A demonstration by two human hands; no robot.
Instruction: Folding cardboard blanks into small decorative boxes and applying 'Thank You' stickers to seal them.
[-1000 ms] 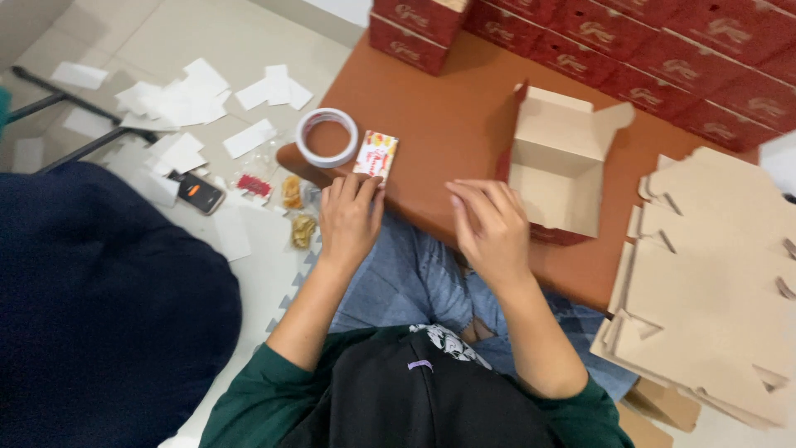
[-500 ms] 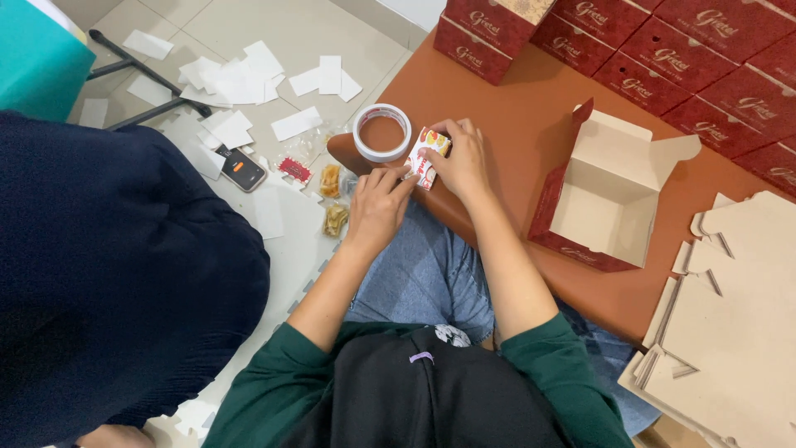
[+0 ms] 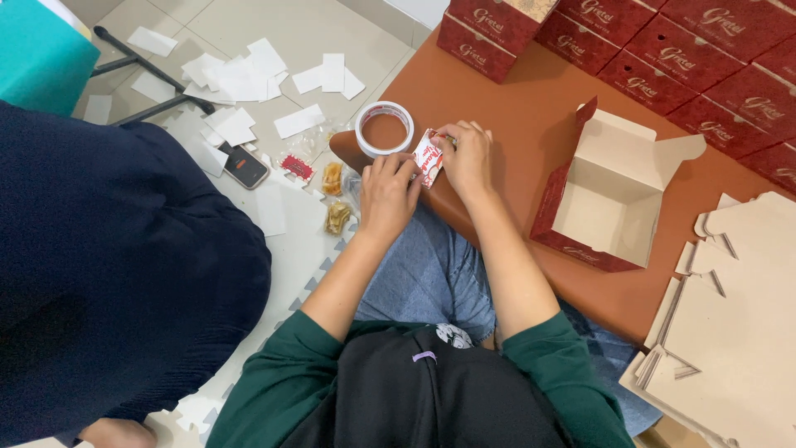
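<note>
Both hands on 1 small red-white packet (image 3: 428, 158) at the counter's (image 3: 514, 108) left edge: left hand (image 3: 388, 192) and right hand (image 3: 464, 158) fingers pinched it, tape roll (image 3: 384, 129) just beside.

The small red-and-white packet (image 3: 428, 158) looks like glossy printed wrapping, possibly plastic film. The tape roll (image 3: 384, 129) has a smooth white rim. The open box (image 3: 609, 195) is matt cardboard, as are the flat blanks (image 3: 738, 315). The tabletop (image 3: 531, 108) is smooth, faintly sheened brown.

One tape roll (image 3: 384, 129), one open box (image 3: 609, 199), one phone (image 3: 245, 167)
</note>
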